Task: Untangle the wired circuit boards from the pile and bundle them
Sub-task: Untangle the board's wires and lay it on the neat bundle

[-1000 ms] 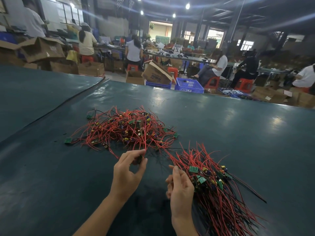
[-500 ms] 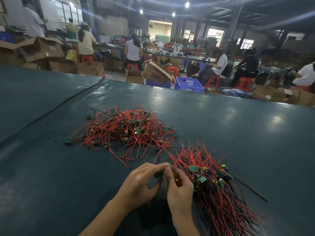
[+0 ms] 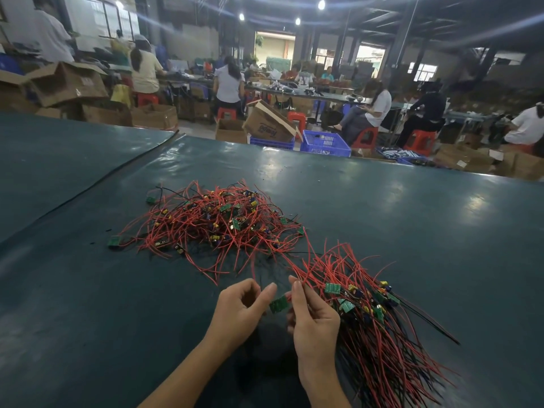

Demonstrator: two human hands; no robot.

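While the tangled pile (image 3: 217, 225) of red-wired boards sits in the middle of the dark green table (image 3: 382, 201), both hands are just in front of it, nearer the camera. The right hand (image 3: 316, 322) grips a small green circuit board (image 3: 278, 305) — it pokes out on the thumb side, between the two hands, and the index finger stands up against red wires that run off toward the pile. The left hand (image 3: 238, 312) is right beside it, fingers curled in, thumb tip at the board's edge; whether those fingers pinch a wire, I cannot tell. On the right, against the right hand's far side, lies the bundle (image 3: 368, 319) — boards roughly lined up, red and black wires fanning toward the table's near edge. Its upper wires overlap the pile's nearest strands. Beyond the table there is a blue crate (image 3: 325, 142), cardboard boxes, and people seated on red stools.
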